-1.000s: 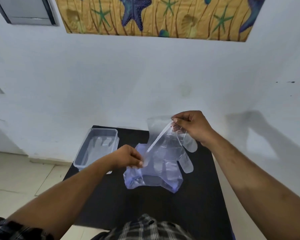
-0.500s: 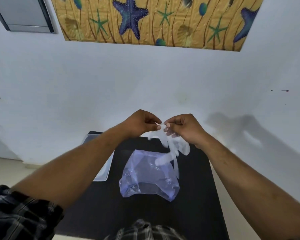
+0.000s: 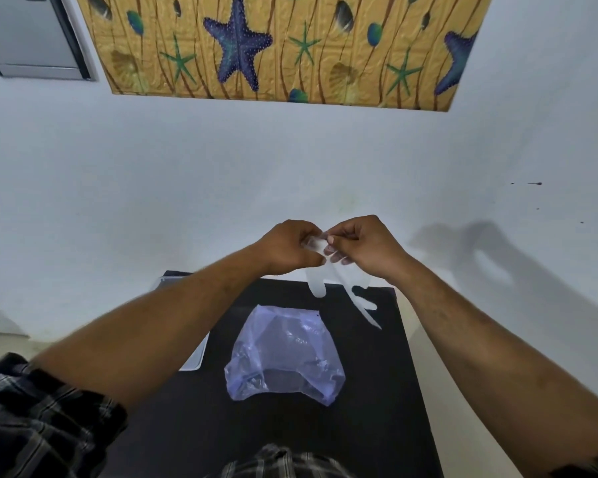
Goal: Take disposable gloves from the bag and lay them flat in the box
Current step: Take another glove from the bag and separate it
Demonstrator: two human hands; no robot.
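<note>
A clear disposable glove (image 3: 320,284) hangs in the air above the far end of the black table (image 3: 377,408). Its fingers dangle down. My left hand (image 3: 287,248) and my right hand (image 3: 363,246) pinch its cuff between them, fingertips nearly touching. Below them a crumpled bluish plastic bag (image 3: 283,353) lies on the middle of the table. The clear plastic box (image 3: 195,357) sits at the table's left edge. My left forearm hides most of it, so its contents cannot be seen.
The table stands against a white wall (image 3: 221,174) with a starfish-patterned panel (image 3: 273,46) above. Pale floor shows to the left of the table. My checked shirt (image 3: 283,464) is at the near edge.
My left hand let go of the bag and rose to join the right hand on the glove. The glove came out of the bag and was lifted higher. The view tilted upward.
</note>
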